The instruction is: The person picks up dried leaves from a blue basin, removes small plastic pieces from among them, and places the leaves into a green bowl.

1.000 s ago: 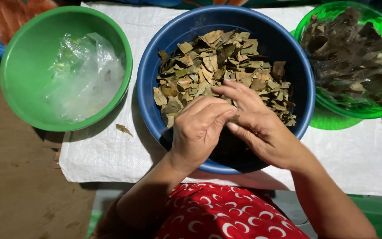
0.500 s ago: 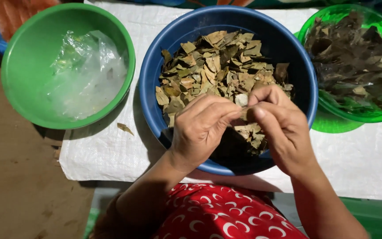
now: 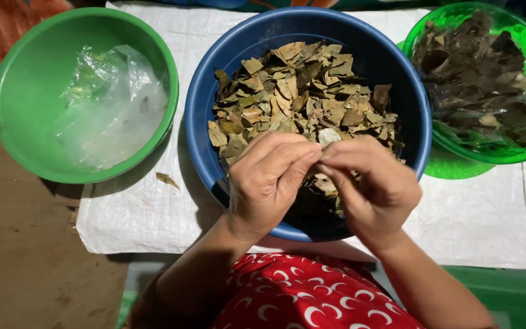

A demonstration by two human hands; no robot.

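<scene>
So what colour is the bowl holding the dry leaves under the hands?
Blue. The bowl with the dry leaves shows best in the head view.

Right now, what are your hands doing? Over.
Left hand and right hand pinch together over blue bowl. Dry leaves below. Nothing blocking.

1. My left hand (image 3: 267, 180) and right hand (image 3: 369, 183) meet fingertip to fingertip over the near rim of the blue basin (image 3: 205, 103), covering its near part; the dry leaves (image 3: 302, 94) heaped farther in lie open from above.
2. Left, the green bowl (image 3: 13, 79) stands just beside the basin, a narrow strip of white sack (image 3: 135, 213) between them.
3. Right, the green basket (image 3: 518, 36) almost touches the basin.
4. The sack's near left corner is bare but for one stray leaf (image 3: 167, 180).
</scene>
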